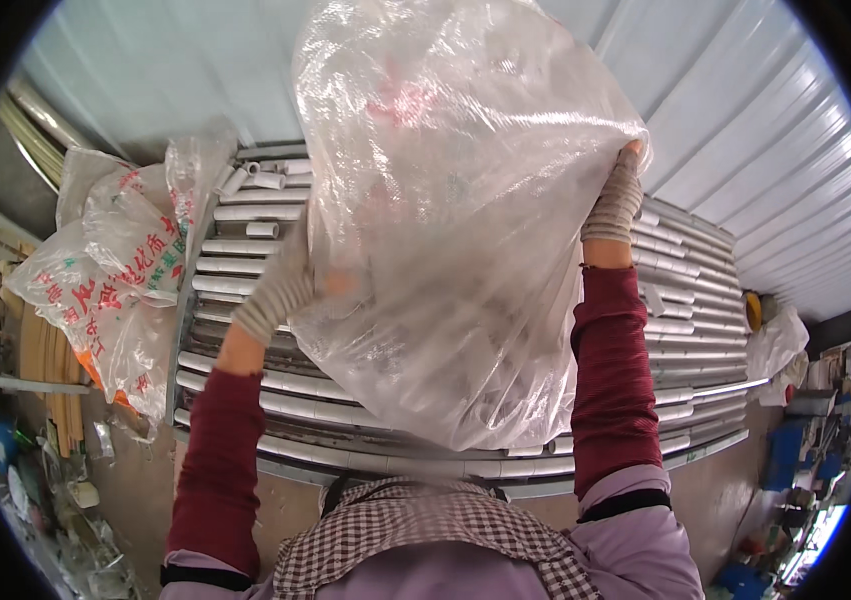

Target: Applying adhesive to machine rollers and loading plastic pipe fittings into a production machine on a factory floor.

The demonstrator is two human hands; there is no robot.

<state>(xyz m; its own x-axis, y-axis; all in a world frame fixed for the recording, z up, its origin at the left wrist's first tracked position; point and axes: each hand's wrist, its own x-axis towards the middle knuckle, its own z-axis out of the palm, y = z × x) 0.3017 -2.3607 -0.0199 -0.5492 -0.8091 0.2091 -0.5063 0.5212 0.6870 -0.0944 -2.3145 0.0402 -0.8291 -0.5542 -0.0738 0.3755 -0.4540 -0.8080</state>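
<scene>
A big translucent woven plastic bag (pixel 445 230) with a red print hangs spread in front of me, over a slatted rack (pixel 335 460). At its upper right edge, my right hand (pixel 617 195) is closed on the plastic; the hand wears a grey-white glove with bare fingertips. My left hand (pixel 290 285), gloved alike, is at the bag's left side and smeared by motion. Its thumb lies across the front of the plastic, with the fingers along the edge. The bag looks loose and creased, and what is inside it, if anything, cannot be made out.
Rows of white tube pieces (pixel 250 213) line the rack, with a few short loose ones (pixel 263 230) at its left. Another printed plastic bag (pixel 115 270) hangs at the rack's left end. A ribbed metal wall (pixel 735 130) stands behind. Blue containers (pixel 785 450) are at the right.
</scene>
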